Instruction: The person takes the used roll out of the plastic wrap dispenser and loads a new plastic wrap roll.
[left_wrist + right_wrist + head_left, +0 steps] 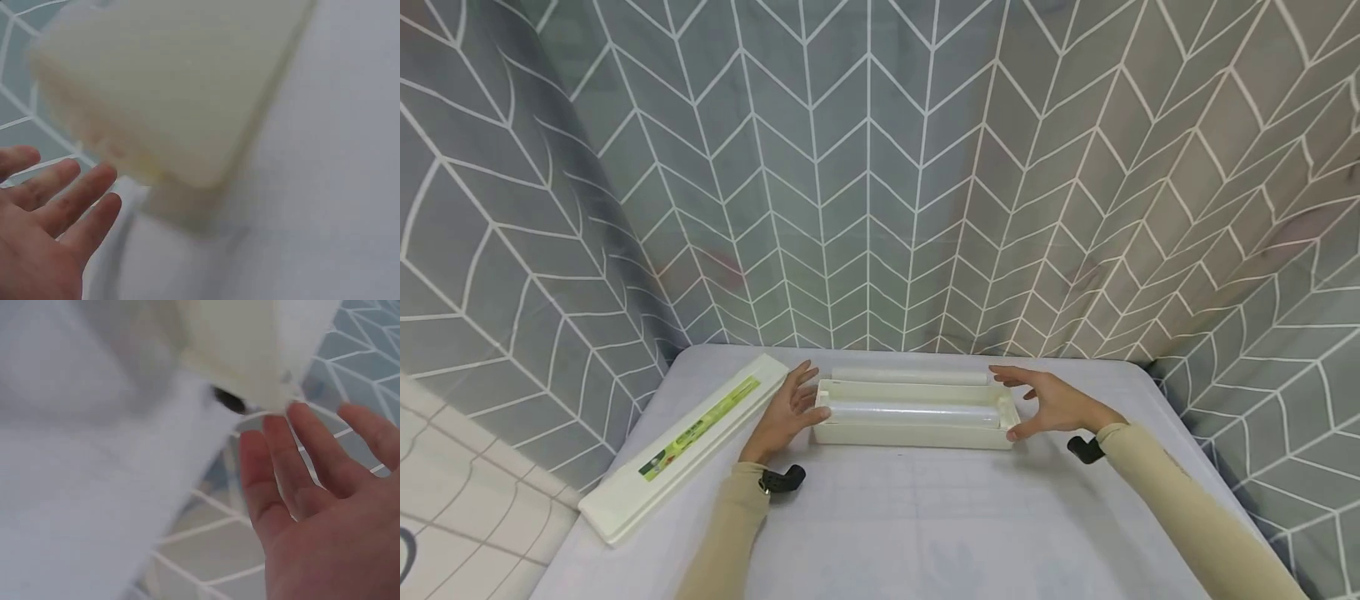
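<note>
A long cream-white box (910,436) lies crosswise at the middle of the table, its top uncovered. Inside it rests a shiny, clear-wrapped roll (917,413), apparently cling film. My left hand (784,418) is at the box's left end, fingers spread and thumb tip right at the corner. At the other end, my right hand (1062,403) has its fingers extended and its thumb by the front right corner. Both wrist views show the box blurred and close up, with straight fingers of the left hand (50,219) and right hand (325,506) beside it.
A long white lid (612,504) with a green label (700,429) lies slanted at the left of the table. Behind the box is a narrow white strip-like piece (910,377). Patterned grey curtains (895,183) hang along the table's back and sides.
</note>
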Demonstrator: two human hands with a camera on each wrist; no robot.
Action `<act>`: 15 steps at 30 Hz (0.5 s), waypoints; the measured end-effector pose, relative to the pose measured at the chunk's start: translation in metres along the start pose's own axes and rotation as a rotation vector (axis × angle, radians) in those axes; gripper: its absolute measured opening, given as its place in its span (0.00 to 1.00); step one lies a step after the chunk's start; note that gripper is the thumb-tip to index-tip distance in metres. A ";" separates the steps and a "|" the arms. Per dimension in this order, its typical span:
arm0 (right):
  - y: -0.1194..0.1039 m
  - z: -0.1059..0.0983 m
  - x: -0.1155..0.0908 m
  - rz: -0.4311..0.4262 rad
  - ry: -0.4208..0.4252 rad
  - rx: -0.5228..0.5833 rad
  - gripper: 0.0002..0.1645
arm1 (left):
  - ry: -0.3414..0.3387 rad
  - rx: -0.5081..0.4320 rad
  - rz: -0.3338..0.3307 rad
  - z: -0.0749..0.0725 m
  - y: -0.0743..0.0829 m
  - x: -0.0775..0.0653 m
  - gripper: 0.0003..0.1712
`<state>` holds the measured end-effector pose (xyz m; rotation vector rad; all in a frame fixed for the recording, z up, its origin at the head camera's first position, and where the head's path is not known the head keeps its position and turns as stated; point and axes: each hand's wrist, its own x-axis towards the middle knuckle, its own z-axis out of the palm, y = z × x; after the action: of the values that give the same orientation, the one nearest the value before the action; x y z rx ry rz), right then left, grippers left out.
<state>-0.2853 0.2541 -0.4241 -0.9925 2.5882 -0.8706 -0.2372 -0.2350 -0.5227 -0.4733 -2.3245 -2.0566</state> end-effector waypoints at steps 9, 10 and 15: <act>0.035 0.026 -0.012 0.014 0.043 0.326 0.71 | 0.262 0.144 -0.009 -0.037 0.022 -0.011 0.54; 0.037 0.029 -0.012 0.022 0.042 0.357 0.72 | 0.294 0.191 -0.010 -0.042 0.024 -0.014 0.53; 0.044 0.043 -0.015 0.070 0.029 0.453 0.76 | 0.390 0.475 -0.101 -0.064 0.033 -0.030 0.53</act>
<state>-0.2803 0.2711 -0.4850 -0.7557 2.2727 -1.3763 -0.2143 -0.3009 -0.4877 0.0554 -2.4916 -1.3805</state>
